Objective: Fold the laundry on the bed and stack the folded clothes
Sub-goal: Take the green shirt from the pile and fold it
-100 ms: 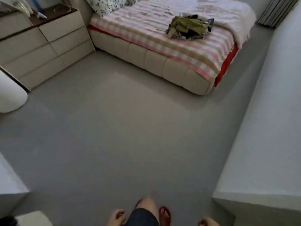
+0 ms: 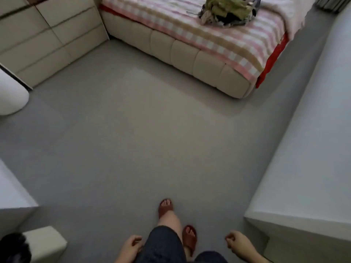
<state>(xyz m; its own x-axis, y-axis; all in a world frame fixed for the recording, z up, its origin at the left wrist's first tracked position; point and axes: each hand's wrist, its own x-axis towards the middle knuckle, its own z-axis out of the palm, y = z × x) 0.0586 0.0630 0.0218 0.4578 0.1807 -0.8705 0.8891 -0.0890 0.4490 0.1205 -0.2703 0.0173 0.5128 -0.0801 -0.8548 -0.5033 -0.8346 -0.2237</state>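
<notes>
Walking to the bed (image 2: 190,54), 1 foot (image 2: 165,207) now farther out, left hand (image 2: 131,247) & right hand (image 2: 237,243) hang loose, empty, so 0 clothes (image 2: 228,11) folded yet.

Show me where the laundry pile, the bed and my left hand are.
laundry pile (image 2: 228,7), head view, on the olive-green top garment.
bed (image 2: 182,52), head view, on its padded beige side.
left hand (image 2: 131,249), head view, on the back of the hand.

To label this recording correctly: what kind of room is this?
Most likely a bedroom in a home: a bed with a striped blanket, a pile of clothes on it, and a chest of drawers beside it.
</notes>
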